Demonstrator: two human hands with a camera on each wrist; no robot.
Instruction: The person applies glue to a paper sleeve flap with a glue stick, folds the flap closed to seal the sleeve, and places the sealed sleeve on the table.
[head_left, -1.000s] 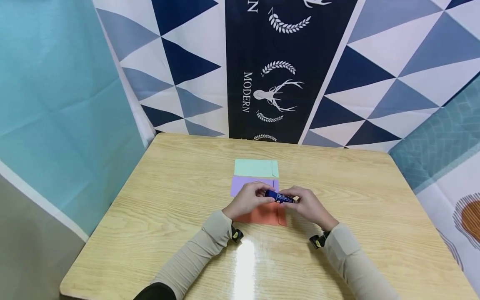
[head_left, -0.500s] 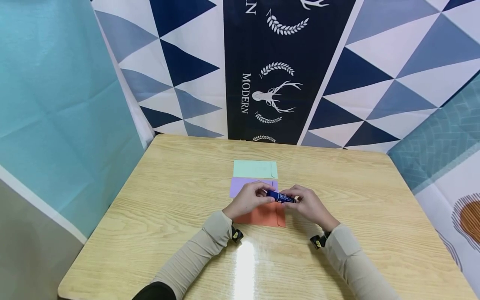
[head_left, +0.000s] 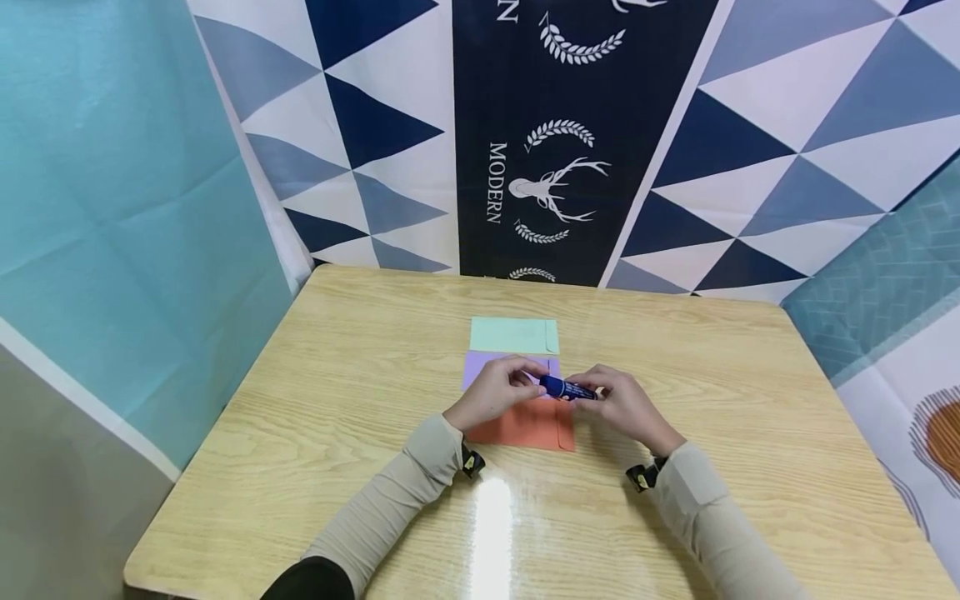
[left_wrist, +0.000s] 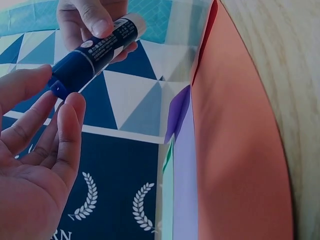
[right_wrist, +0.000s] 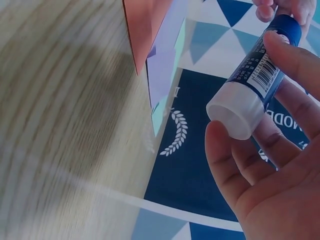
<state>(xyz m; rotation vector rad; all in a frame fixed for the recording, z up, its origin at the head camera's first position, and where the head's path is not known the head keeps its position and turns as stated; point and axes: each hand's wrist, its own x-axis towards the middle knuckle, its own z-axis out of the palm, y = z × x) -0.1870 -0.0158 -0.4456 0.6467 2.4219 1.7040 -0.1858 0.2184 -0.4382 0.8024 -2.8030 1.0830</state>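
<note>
A dark blue glue stick (head_left: 570,388) with a pale translucent base (right_wrist: 240,110) is held between both hands above the envelopes. My left hand (head_left: 498,387) pinches its blue cap end (left_wrist: 72,70) with thumb and fingertips. My right hand (head_left: 622,403) grips the printed body, thumb lying along the label in the right wrist view. Beneath them lies an orange-red envelope (head_left: 517,423), its flap to the right. Beyond it sits a purple envelope (head_left: 476,367), partly covered by my left hand. A mint green envelope (head_left: 510,335) is farthest away.
The envelopes lie in a column on a light wood table (head_left: 360,350). A patterned cloth (head_left: 397,125) hangs behind the far edge, with a teal cloth (head_left: 135,208) at the left. A bright reflection (head_left: 491,533) shows near the front.
Both hands have risen slightly and shifted a little to the right with the glue stick, partly along with a small camera shift. The envelopes stay put.
</note>
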